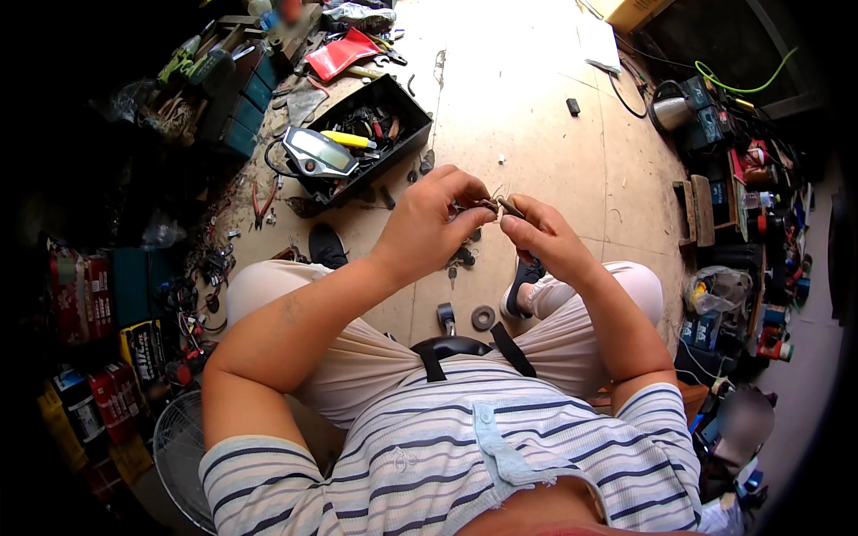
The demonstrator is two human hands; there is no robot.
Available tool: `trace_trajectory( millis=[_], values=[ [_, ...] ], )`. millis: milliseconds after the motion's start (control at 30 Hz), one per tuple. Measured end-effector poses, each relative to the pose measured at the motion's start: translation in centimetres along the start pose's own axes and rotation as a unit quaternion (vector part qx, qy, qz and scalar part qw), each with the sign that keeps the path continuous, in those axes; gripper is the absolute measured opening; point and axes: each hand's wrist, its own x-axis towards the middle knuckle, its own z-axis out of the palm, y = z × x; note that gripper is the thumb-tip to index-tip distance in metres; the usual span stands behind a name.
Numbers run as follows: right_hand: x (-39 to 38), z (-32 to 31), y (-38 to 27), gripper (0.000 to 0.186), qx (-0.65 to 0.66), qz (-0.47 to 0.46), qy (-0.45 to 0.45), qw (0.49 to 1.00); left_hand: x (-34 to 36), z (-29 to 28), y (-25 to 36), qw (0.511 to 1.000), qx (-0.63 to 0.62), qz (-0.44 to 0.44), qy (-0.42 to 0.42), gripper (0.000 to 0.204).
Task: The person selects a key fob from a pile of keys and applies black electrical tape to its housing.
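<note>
Pliers with reddish handles lie on the pale floor, well to the left of the left hand. Closer to that hand, beyond it and to its left, a grey display unit rests at the edge of a black bin filled with loose parts. The left hand is pinched, thumb toward bent fingers, on one side of a small wire-like piece held up between the two hands. Below the hands, nearer the wearer, a dull ring lies flat. To the right, thumb and forefinger of the right hand grasp a dark thin rod that meets the piece; whether the two are joined is too small to tell. Beyond the right hand sits a small black block. The step in hand appears to be close fingertip work on the piece; the next move seems to call for a steady left pinch and a small, controlled motion from the right.
</note>
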Motion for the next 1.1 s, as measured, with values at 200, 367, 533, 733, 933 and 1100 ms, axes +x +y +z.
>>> trace_trajectory(
  millis=[200,367,533,733,933,1100],
  values=[
    [0.1,0.0,0.3,0.033,0.004,-0.017,0.037,0.999,0.4,-0.9,-0.4,0.997,0.039,0.061,-0.041,0.019],
    [0.4,0.1,0.6,0.031,-0.024,-0.026,0.048,0.998,0.3,-0.3,0.4,0.981,0.129,0.125,0.070,0.022],
    [0.6,0.9,0.6,0.029,-0.118,-0.105,0.089,0.983,0.3,-0.3,-0.2,0.970,0.194,0.135,0.057,0.019],
    [0.6,1.5,0.5,0.025,-0.270,-0.168,0.155,0.936,0.7,0.5,0.3,0.951,0.262,0.149,0.075,0.009],
    [0.7,0.8,0.4,0.026,-0.157,-0.137,0.161,0.965,1.8,0.3,0.7,0.958,0.209,0.190,0.044,0.009],
    [0.5,0.1,0.4,0.028,0.068,-0.019,0.089,0.993,2.0,-0.1,0.4,0.971,0.150,0.186,0.005,0.008]
  ],
)
